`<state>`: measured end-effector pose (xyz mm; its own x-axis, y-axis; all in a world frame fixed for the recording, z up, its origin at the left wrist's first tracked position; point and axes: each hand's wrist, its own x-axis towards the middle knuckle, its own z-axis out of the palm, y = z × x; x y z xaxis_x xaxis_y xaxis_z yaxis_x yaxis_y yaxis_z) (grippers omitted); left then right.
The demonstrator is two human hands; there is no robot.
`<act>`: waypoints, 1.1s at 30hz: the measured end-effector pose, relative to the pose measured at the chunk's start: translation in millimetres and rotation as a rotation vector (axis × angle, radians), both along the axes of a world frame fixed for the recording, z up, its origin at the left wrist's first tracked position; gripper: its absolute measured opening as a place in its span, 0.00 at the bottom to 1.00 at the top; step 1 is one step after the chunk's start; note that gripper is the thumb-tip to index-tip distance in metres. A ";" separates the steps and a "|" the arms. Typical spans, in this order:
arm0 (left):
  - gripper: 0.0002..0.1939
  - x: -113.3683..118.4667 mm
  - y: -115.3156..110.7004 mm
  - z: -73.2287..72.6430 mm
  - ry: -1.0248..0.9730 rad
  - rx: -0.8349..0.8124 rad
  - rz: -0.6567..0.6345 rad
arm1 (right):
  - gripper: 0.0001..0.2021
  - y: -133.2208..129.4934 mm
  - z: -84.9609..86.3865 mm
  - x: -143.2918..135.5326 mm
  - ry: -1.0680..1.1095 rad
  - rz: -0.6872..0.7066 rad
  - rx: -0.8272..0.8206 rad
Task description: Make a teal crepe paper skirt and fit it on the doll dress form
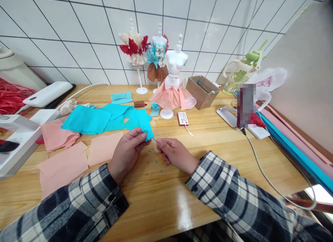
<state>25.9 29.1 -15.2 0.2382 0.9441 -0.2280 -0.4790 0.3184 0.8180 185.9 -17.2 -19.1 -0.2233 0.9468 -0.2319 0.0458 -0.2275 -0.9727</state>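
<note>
My left hand [129, 149] pinches a turquoise crepe paper piece [146, 126] near its lower, finely fringed edge. Close by on the right, my right hand [174, 153] is closed, thumb against fingers, on a thin turquoise strand at the paper's corner. Small turquoise scraps [156, 162] lie on the wooden table [161, 197] between and below the hands. More turquoise sheets [87, 120] spread to the left, with peach paper sheets [63, 165] nearer the front. Behind the hands stands a white mannequin [177, 63] in a peach paper skirt [171, 96].
Two dressed mannequins [135, 49] stand by the tiled wall, beside a cardboard box [203, 92]. A small white-and-red packet [182, 119] lies behind my right hand. A bottle [240, 74], a cable [262, 171] and paper rolls [293, 139] are at right; a white device [28, 138] is left.
</note>
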 end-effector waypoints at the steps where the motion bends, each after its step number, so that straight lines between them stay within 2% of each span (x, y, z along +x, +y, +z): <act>1: 0.11 -0.1 -0.1 -0.1 0.002 0.006 -0.004 | 0.22 -0.1 -0.2 -0.2 0.008 -0.005 -0.004; 22: 0.10 -0.9 -1.2 0.9 0.019 0.008 0.006 | 0.22 -0.4 4.0 -0.7 -0.018 0.008 -0.003; 33: 0.07 -2.0 -1.2 0.0 0.065 0.049 -0.046 | 0.21 -0.4 2.4 -0.5 0.001 -0.012 -0.006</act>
<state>23.9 27.9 -15.2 0.2677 0.9430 -0.1977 -0.4102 0.2972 0.8622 185.5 -17.6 -16.7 -0.2123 0.9479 -0.2377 0.0420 -0.2342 -0.9713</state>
